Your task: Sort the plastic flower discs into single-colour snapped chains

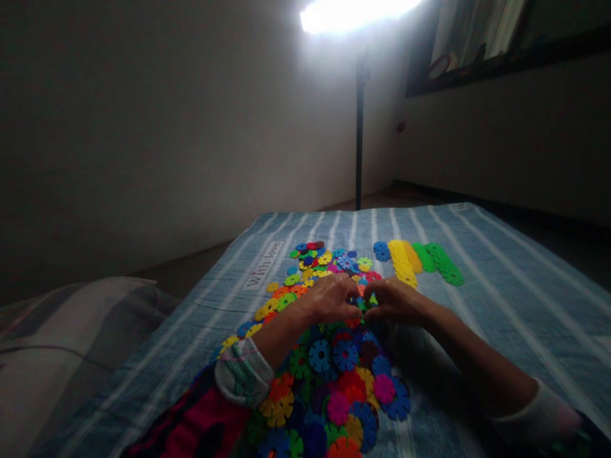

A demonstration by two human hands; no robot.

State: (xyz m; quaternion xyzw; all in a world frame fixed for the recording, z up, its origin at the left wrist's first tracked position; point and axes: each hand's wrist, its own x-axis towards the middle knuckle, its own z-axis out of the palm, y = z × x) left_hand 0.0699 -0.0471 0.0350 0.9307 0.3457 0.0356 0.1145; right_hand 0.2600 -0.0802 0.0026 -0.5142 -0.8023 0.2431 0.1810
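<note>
My left hand [334, 298] hovers over a long pile of flower-shaped plastic discs [320, 355] in many colours, notched around their rims. Its fingers curl toward the thumb. Facing it from the other side is my right hand [396, 300], also curled, with thumb and fingertips close to those of the left. Bits of green and dark colour show between the fingertips. Whether these are pieces in my fingers or discs lying beneath, I cannot make out.
A blue striped cloth [506, 305] covers the surface. Beyond my right hand lie rows of joined or stacked discs, yellow [402, 262], green [443, 264] and blue [381, 250]. A lit lamp on a black pole [359, 140] stands behind. Pale bedding [81, 343] lies at left.
</note>
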